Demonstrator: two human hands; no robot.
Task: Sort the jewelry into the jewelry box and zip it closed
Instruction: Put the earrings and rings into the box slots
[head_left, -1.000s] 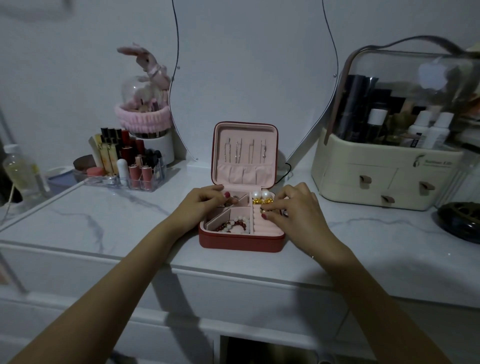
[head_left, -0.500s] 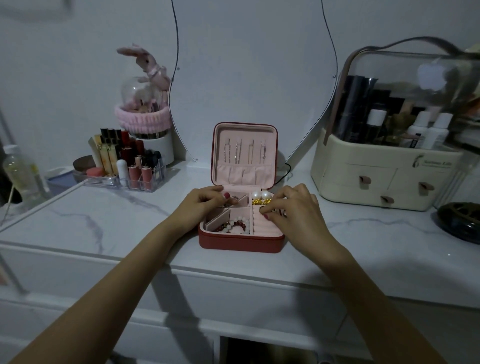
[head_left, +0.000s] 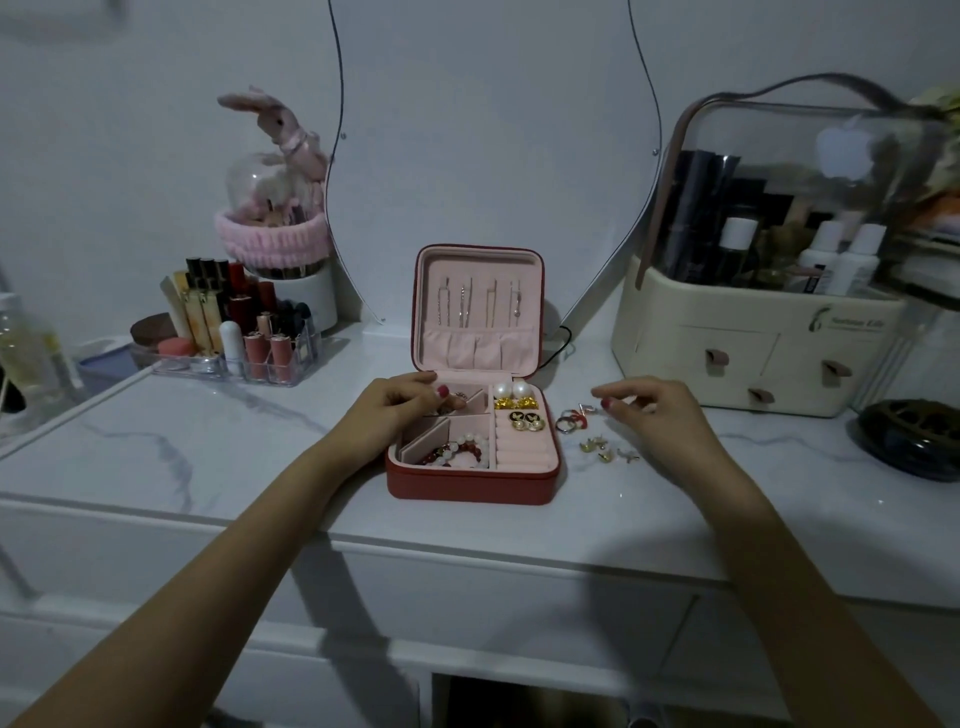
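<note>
A red jewelry box (head_left: 470, 486) with pink lining stands open on the marble top, its lid (head_left: 478, 312) upright with several pins in it. Inside lie pearl earrings (head_left: 511, 389), gold earrings (head_left: 514, 403), black-and-gold earrings (head_left: 525, 420) and a bead bracelet (head_left: 460, 451). My left hand (head_left: 400, 410) rests on the box's back-left compartment, fingertips on a small piece there. My right hand (head_left: 654, 410) hovers right of the box, fingers loosely curled and holding nothing, above loose rings (head_left: 571, 420) and small earrings (head_left: 602, 450) on the table.
A clear lipstick organizer (head_left: 234, 338) and a pink bunny jar (head_left: 275, 208) stand at back left. A cream cosmetics case (head_left: 769, 353) sits at back right, a dark round dish (head_left: 914, 436) at the far right. A mirror leans behind the box.
My right hand left the box's right side and moved out to the right over the loose pieces, uncovering the black-and-gold earrings. My left hand stayed on the box.
</note>
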